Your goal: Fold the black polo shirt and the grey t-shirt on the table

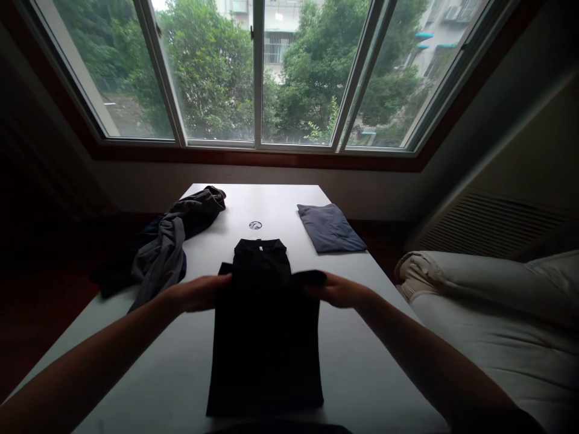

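Two hands grip a black cloth garment on a white, smooth tabletop.
The black cloth garment (pixel 266 343) lies midway between the left and right edges of the white, smooth tabletop (pixel 371 349), toward the near edge, its collar facing the far edge. The left hand (pixel 203 293) has its fingers clamped on the garment's left side; the right hand (pixel 337 290) has its fingers clamped on a raised flap at the right. A crumpled grey and dark cloth pile (pixel 169 235) drapes over the left edge; a flat, folded blue-grey cloth (pixel 332 228) lies along the right edge.
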The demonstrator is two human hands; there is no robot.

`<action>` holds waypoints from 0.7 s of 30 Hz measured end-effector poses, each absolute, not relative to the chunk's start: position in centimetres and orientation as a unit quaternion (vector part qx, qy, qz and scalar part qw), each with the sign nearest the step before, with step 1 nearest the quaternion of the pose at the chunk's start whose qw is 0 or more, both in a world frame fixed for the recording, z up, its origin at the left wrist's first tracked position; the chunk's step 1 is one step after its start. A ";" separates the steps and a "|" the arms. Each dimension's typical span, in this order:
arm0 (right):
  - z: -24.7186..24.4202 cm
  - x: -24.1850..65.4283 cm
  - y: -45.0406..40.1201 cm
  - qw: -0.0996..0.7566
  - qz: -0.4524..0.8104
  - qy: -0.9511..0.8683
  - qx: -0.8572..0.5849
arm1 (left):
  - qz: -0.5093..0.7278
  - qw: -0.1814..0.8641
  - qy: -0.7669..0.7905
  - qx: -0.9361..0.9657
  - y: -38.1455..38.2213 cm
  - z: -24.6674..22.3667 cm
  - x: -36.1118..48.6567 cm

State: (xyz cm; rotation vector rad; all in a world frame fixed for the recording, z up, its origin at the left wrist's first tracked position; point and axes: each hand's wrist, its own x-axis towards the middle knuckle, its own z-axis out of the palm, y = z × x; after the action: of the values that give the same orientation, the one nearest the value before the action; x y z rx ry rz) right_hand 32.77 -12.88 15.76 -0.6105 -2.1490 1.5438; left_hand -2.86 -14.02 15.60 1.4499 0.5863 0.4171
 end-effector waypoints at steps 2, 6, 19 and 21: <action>14.6 32.2 -9.0 0.276 0.508 -0.759 -0.298 | 0.263 0.695 0.318 0.589 -10.6 14.9 -2.3; 12.1 30.0 -2.0 0.257 0.362 -0.743 -0.501 | 0.336 0.586 0.518 0.525 -4.2 12.2 -1.2; 6.1 25.9 -10.2 0.228 0.110 -0.897 -0.363 | 0.185 0.095 0.438 0.875 -6.0 3.8 -0.5; 6.0 25.1 -12.8 0.199 0.118 -0.918 -0.323 | 0.148 0.102 0.421 0.889 -6.3 3.0 -0.4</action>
State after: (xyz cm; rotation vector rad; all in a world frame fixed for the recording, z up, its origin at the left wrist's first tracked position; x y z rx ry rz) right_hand 25.06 -12.79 5.97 -0.9042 -2.5671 0.3302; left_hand -0.42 -6.29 3.03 2.6243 1.2429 0.4368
